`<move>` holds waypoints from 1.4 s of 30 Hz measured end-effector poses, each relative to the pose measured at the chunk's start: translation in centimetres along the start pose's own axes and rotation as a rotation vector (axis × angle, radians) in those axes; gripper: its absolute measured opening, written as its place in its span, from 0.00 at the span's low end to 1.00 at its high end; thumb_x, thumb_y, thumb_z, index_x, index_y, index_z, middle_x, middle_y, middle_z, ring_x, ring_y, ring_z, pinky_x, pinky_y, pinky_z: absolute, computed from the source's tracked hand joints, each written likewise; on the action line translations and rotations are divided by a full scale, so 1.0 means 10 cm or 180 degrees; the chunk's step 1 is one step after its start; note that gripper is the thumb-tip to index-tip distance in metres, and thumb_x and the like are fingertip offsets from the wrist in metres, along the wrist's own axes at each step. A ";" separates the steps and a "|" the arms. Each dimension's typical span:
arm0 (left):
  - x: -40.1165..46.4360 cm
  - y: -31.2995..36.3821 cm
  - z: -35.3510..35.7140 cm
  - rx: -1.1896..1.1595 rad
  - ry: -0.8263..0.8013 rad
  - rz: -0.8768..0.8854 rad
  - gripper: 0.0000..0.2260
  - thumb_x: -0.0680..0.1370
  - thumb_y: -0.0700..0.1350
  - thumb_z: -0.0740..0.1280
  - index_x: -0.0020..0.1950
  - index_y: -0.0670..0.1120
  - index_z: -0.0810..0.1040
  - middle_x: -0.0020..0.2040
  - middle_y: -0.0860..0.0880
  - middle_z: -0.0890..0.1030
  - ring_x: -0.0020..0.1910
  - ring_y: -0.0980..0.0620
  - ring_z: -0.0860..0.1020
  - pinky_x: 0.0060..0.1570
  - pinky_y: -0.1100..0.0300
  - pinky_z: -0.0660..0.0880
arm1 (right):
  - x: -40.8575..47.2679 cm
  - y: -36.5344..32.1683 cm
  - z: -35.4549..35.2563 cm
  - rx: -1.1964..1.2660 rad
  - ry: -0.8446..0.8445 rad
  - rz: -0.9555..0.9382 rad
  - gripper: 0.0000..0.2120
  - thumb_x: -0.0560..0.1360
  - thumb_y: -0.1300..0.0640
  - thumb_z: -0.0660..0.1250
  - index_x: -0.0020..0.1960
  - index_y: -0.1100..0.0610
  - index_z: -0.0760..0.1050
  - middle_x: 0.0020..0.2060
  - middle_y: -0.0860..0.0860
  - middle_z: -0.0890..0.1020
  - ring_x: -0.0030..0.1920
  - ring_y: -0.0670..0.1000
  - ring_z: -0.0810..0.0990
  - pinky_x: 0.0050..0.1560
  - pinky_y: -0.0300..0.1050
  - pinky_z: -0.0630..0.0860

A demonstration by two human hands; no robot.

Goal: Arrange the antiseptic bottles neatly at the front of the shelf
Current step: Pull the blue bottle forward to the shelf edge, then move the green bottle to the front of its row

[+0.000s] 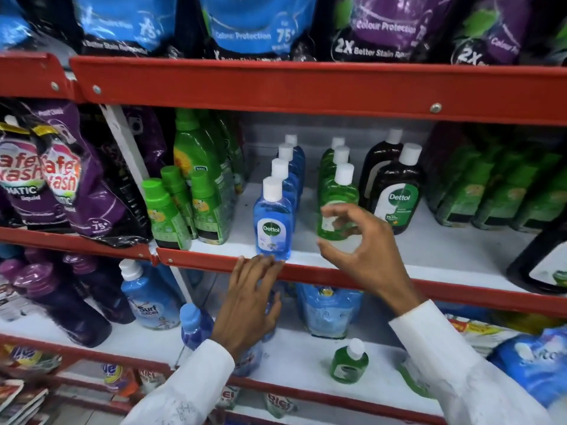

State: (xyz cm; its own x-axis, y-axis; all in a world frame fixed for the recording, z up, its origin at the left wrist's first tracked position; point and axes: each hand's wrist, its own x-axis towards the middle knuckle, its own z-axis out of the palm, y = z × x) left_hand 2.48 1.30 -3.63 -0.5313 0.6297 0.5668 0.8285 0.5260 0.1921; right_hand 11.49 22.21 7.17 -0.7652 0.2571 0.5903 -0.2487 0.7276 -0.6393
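Note:
A row of blue antiseptic bottles runs back from the front one [272, 222], which stands upright at the red front lip of the middle shelf [429, 259]. My left hand [250, 299] is open, fingertips on the lip just below that bottle. To the right runs a row of green antiseptic bottles; the front one [337, 197] stands a little back from the edge. My right hand [365, 243] hovers in front of it, thumb and fingers spread around its lower part, not clearly gripping. Two brown antiseptic bottles [397, 191] stand further right.
Green-capped bottles [167, 213] crowd the shelf's left part, purple detergent pouches [70, 185] beyond them. Dark green packs [497, 191] fill the right. The red rail of the shelf above [306, 87] hangs overhead. On the shelf below stand a small green bottle [349, 361] and blue detergent bottles [147, 296].

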 end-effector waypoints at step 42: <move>0.22 0.40 0.17 -0.0962 -0.0293 -0.0242 0.28 0.71 0.39 0.69 0.70 0.53 0.72 0.64 0.54 0.76 0.67 0.55 0.70 0.77 0.42 0.55 | 0.49 -0.03 -0.51 -0.0716 -0.0596 0.0417 0.23 0.60 0.55 0.81 0.53 0.53 0.79 0.36 0.43 0.81 0.34 0.38 0.79 0.34 0.30 0.70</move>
State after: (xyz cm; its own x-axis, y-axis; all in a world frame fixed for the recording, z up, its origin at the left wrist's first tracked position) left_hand 4.32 5.74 -3.00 -0.5961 0.6513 0.4695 0.7935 0.3888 0.4681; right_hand 10.90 26.53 12.75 -0.8832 0.2515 0.3958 -0.0193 0.8238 -0.5665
